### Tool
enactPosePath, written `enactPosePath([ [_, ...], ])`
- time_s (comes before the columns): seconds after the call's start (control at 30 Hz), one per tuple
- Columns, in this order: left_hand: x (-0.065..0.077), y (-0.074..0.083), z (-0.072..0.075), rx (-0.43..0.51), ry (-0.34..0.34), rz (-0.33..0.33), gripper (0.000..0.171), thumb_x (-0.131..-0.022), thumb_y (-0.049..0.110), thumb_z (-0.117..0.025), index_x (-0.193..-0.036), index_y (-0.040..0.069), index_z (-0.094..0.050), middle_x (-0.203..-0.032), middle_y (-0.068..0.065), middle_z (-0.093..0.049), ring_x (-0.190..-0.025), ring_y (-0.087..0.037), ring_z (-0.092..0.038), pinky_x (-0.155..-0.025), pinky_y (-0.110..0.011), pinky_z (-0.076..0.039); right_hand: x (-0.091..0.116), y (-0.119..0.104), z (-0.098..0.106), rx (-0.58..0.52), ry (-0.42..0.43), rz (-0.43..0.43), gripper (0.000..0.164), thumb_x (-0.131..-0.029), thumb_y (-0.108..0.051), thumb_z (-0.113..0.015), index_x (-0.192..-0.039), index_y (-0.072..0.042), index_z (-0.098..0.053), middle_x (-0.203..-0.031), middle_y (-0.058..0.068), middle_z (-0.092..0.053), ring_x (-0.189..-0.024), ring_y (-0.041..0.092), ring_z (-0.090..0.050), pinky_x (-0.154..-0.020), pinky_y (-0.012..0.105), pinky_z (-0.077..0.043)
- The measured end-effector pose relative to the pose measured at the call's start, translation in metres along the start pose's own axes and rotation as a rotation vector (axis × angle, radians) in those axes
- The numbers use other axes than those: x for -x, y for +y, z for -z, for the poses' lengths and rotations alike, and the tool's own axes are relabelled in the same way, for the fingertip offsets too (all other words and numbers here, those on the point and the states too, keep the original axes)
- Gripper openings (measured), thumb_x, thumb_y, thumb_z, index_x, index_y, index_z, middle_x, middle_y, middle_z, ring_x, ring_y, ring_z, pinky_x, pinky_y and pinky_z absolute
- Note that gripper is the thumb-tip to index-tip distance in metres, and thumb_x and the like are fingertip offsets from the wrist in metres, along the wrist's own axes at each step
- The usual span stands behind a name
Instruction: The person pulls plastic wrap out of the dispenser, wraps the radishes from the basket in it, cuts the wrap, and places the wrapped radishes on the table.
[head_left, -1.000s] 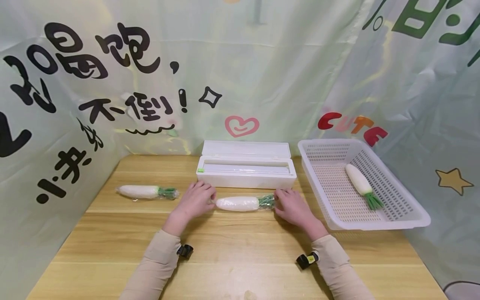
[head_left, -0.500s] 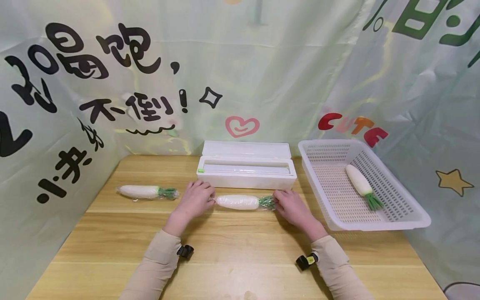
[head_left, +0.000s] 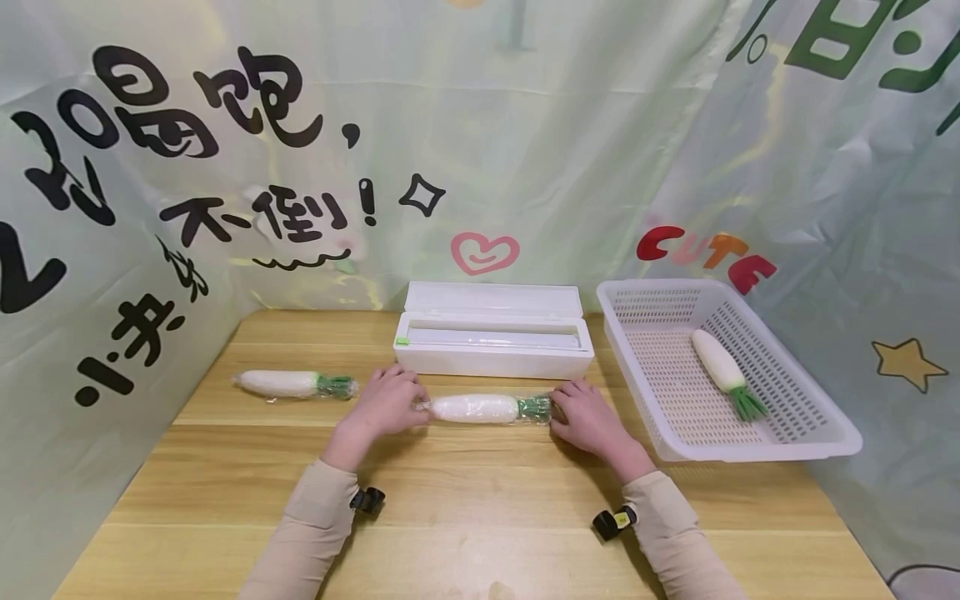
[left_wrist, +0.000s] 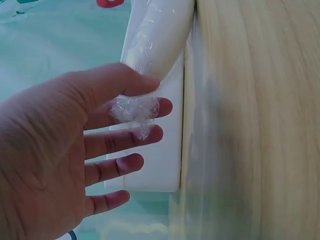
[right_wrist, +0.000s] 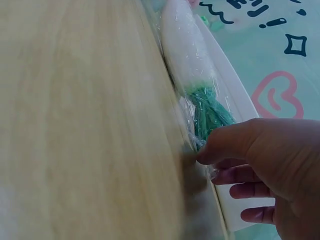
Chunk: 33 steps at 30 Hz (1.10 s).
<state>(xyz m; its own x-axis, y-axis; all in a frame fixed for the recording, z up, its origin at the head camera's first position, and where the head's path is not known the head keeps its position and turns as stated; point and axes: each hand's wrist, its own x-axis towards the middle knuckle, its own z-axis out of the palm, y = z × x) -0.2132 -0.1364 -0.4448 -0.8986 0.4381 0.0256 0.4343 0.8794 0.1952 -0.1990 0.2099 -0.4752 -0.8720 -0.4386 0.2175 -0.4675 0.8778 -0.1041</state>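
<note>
Head view: wrapped radish (head_left: 474, 408) between left grip (head_left: 386, 403) and right grip (head_left: 590, 414), both pinching its film ends (left_wrist: 134, 110).

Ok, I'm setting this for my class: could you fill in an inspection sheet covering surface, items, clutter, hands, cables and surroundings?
Surface: light wooden table, with visible grain.
Job's things: wrapped radish between the hands; second wrapped radish to its left; unwrapped radish in the white basket at right; open white box behind.
Clutter: nothing seen.
Left hand: fingers fairly straight, touching twisted film at the root end.
Right hand: thumb and fingers at the leafy end's film; pinch unclear.
Cables: nothing seen.
Surroundings: printed backdrop with lettering, a heart and a star.
</note>
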Motion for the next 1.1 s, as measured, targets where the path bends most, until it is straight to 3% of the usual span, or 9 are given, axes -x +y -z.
enactPosePath([
  [0.2, -0.001, 0.0, -0.001, -0.006, -0.004, -0.028, 0.022, -0.083, 0.043, -0.073, -0.095, 0.024, -0.075, -0.11, 0.005, -0.068, -0.111, -0.021, -0.053, -0.109, -0.053, -0.035, 0.0, 0.001, -0.002, -0.007, 0.033, 0.023, 0.027, -0.082, -0.021, -0.074, -0.104, -0.007, -0.068, -0.107, 0.01, -0.068, -0.106, 0.03, -0.056, -0.09, 0.051, -0.048],
  [0.33, -0.001, 0.001, -0.001, -0.006, 0.041, -0.039, 0.016, -0.083, 0.035, -0.072, -0.093, 0.023, -0.074, -0.105, 0.004, -0.068, -0.108, -0.021, -0.054, -0.107, -0.052, -0.038, -0.001, 0.001, -0.003, -0.016, 0.1, 0.071, 0.011, -0.082, -0.014, -0.074, -0.091, -0.01, -0.069, -0.096, 0.007, -0.069, -0.098, 0.027, -0.059, -0.087, 0.047, -0.05],
  [0.43, -0.001, 0.001, 0.0, -0.009, 0.068, -0.038, 0.014, -0.082, 0.032, -0.073, -0.092, 0.022, -0.073, -0.102, 0.004, -0.067, -0.106, -0.021, -0.054, -0.104, -0.051, -0.04, -0.002, 0.0, -0.001, -0.03, 0.131, 0.092, 0.009, -0.079, -0.011, -0.075, -0.086, -0.01, -0.069, -0.092, 0.006, -0.07, -0.094, 0.027, -0.059, -0.086, 0.047, -0.05],
  [0.53, 0.001, 0.002, 0.004, 0.016, 0.031, -0.016, 0.018, -0.082, 0.036, -0.073, -0.094, 0.022, -0.073, -0.105, 0.003, -0.067, -0.109, -0.023, -0.054, -0.102, -0.051, -0.04, -0.002, -0.001, 0.002, -0.045, 0.121, 0.077, 0.011, -0.079, -0.013, -0.075, -0.087, -0.01, -0.069, -0.094, 0.007, -0.069, -0.095, 0.028, -0.059, -0.086, 0.047, -0.05],
  [0.77, 0.005, -0.005, 0.017, 0.106, -0.051, 0.019, 0.019, -0.083, 0.038, -0.072, -0.092, 0.022, -0.075, -0.118, -0.003, -0.068, -0.133, -0.043, -0.045, -0.113, -0.062, -0.028, -0.003, -0.001, 0.002, -0.05, 0.095, 0.056, 0.015, -0.081, -0.018, -0.076, -0.092, -0.01, -0.069, -0.096, 0.006, -0.069, -0.097, 0.027, -0.059, -0.087, 0.046, -0.05],
  [0.97, 0.007, -0.008, 0.016, 0.074, -0.06, 0.013, 0.016, -0.082, 0.036, -0.075, -0.088, 0.022, -0.074, -0.112, -0.001, -0.07, -0.121, -0.034, -0.053, -0.11, -0.058, -0.034, -0.003, -0.006, 0.0, -0.057, 0.089, 0.085, 0.008, -0.08, -0.014, -0.074, -0.085, -0.012, -0.067, -0.089, 0.004, -0.068, -0.09, 0.025, -0.058, -0.089, 0.046, -0.049],
  [1.1, 0.014, -0.012, 0.016, 0.04, -0.019, 0.016, 0.014, -0.081, 0.034, -0.077, -0.085, 0.022, -0.072, -0.107, 0.0, -0.07, -0.107, -0.026, -0.057, -0.101, -0.055, -0.041, -0.002, -0.012, -0.002, -0.069, 0.095, 0.116, 0.009, -0.08, -0.015, -0.074, -0.084, -0.013, -0.066, -0.086, 0.002, -0.066, -0.087, 0.023, -0.058, -0.083, 0.044, -0.05],
])
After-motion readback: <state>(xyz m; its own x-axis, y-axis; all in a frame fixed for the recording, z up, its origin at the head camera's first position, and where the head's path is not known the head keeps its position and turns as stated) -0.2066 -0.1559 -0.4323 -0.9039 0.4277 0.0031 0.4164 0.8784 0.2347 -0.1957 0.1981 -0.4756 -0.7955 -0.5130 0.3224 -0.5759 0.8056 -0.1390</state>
